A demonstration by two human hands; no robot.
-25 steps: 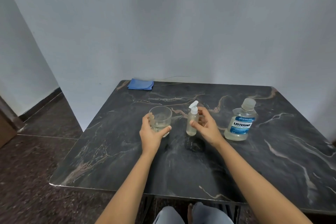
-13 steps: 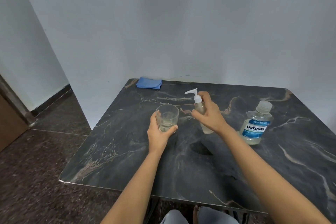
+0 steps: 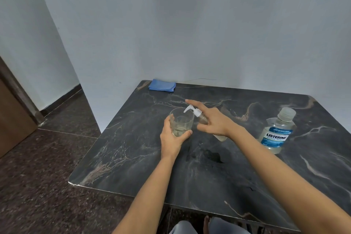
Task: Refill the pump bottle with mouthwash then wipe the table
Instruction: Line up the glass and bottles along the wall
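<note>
Pump bottle (image 3: pixel 197 113) tilted in right hand (image 3: pixel 216 122) — nozzle over glass (image 3: pixel 180 119).

We see the left forearm (image 3: pixel 148 186) and right forearm (image 3: pixel 275 167) bare along their whole visible length, down to the left hand (image 3: pixel 171 138) and right hand (image 3: pixel 214 121). At the bottom edge, grey-blue trousers (image 3: pixel 182 229) cover the knees, with part of a bare foot (image 3: pixel 206 222) between them.

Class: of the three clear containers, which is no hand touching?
The Listerine mouthwash bottle, standing alone at the right; the left hand holds the glass, the right hand holds the tilted pump bottle.
</note>
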